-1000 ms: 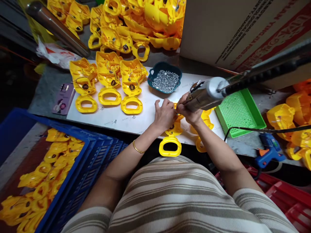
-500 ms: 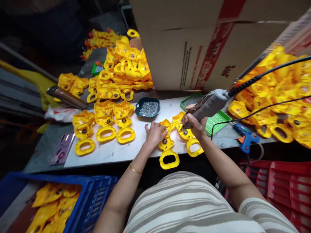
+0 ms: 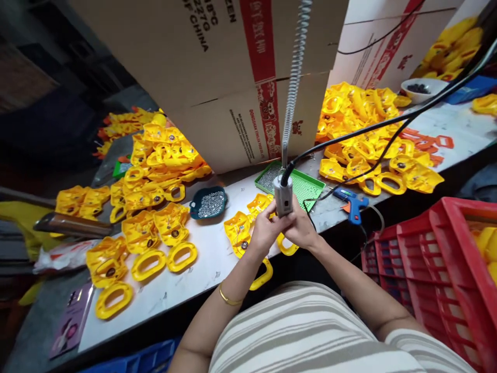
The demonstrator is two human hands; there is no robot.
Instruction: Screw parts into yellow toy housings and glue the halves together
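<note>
An electric screwdriver [image 3: 283, 199] stands nearly upright, hanging from a coiled spring [image 3: 294, 77]. My right hand [image 3: 301, 225] is wrapped round its lower body. Against its left side, my left hand [image 3: 266, 230] has closed fingers; what they pinch is hidden. Beneath the hands lies a yellow plastic part [image 3: 258, 203], mostly covered, its handle ring [image 3: 287, 245] showing below. Another yellow part [image 3: 237, 234] rests just left of my left hand. The tool's tip is out of sight behind the hands.
A dark bowl of screws [image 3: 209, 203] is left of the hands. Green trays [image 3: 306, 187] lie behind them, a blue glue gun [image 3: 354, 204] to the right. Yellow parts [image 3: 171, 225] sit in rows and heaps. A carton [image 3: 217, 88] stands behind; a red crate [image 3: 435, 264] is at right.
The view has swung to the right. My left hand has left the yellow part it was touching and come up beside the screwdriver, which now stands more upright.
</note>
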